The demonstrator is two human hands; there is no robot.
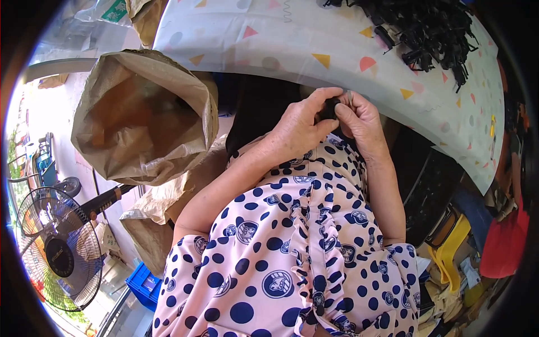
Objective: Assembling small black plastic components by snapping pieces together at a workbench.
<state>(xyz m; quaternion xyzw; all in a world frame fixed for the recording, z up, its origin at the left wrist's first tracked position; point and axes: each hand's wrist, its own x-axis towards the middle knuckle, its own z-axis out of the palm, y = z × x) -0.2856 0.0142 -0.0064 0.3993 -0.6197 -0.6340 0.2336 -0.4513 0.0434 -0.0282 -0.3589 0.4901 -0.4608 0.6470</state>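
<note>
My left hand (303, 121) pinches a small black piece (328, 109) between thumb and fingers, just off the table's near edge. My right hand (362, 119) is closed against the other side of the same piece, its thumb pressed on it. A thin greyish bit shows by the right fingertips, too small to make out. The fingers cover most of the piece, so its exact kind is hidden. On the table beyond lies a heap of small black parts (429, 36) that look like plastic with thin ends.
A patterned cloth covers the table (292, 39). To my left stands a large open brown paper sack (143, 160), with a fan (59, 255) and a blue crate (145, 285) lower down. A yellow plastic thing (452, 247) and a red cloth (505, 244) are at right.
</note>
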